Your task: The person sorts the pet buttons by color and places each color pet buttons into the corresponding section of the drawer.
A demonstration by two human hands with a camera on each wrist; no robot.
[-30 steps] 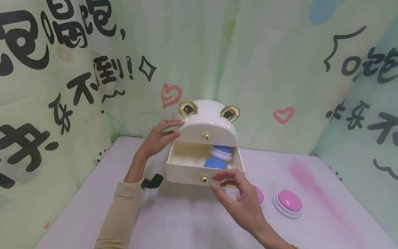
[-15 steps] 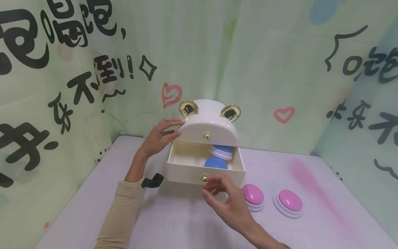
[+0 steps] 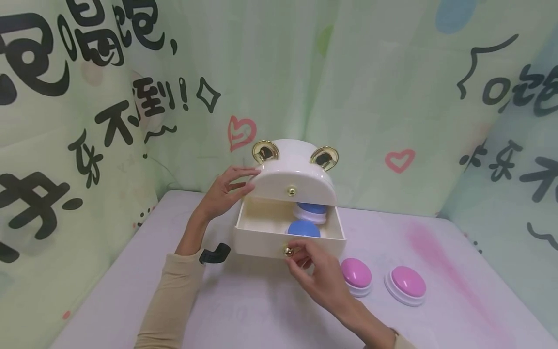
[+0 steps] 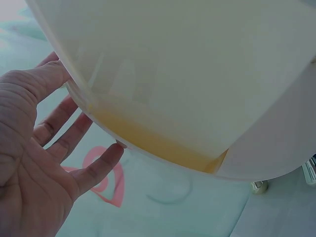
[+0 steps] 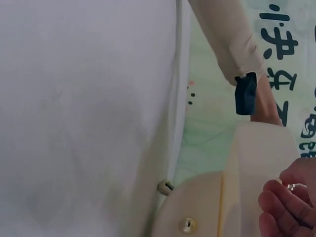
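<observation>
A white box [image 3: 305, 157] with two gold, ear-like rings stands at the table's middle. Its lower drawer [image 3: 261, 242] is pulled out, and two blue-topped, white-based round pieces, one blue top [image 3: 303, 228] in front, lie at its right inside. The right hand [image 3: 320, 276] pinches the drawer's gold knob [image 3: 288, 252] between thumb and fingers; this grip also shows at the edge of the right wrist view. Spread, relaxed fingers of the left hand [image 3: 224, 194] touch the box's left side. From below, the left wrist view has this hand [image 4: 44, 163] along the curved shell [image 4: 187, 64].
Two pink-topped round pieces, a nearer one [image 3: 356, 273] and a farther one [image 3: 408, 281], sit on the white table [image 3: 244, 310] to the right of the drawer. Behind and beside the table hangs a printed green curtain [image 3: 357, 97]. An upper knob [image 3: 291, 191] marks the closed top drawer.
My right hand has moved left to the lower drawer's knob, and its fingers have come together on it, uncovering the nearer pink piece. The left hand and drawer stay put.
</observation>
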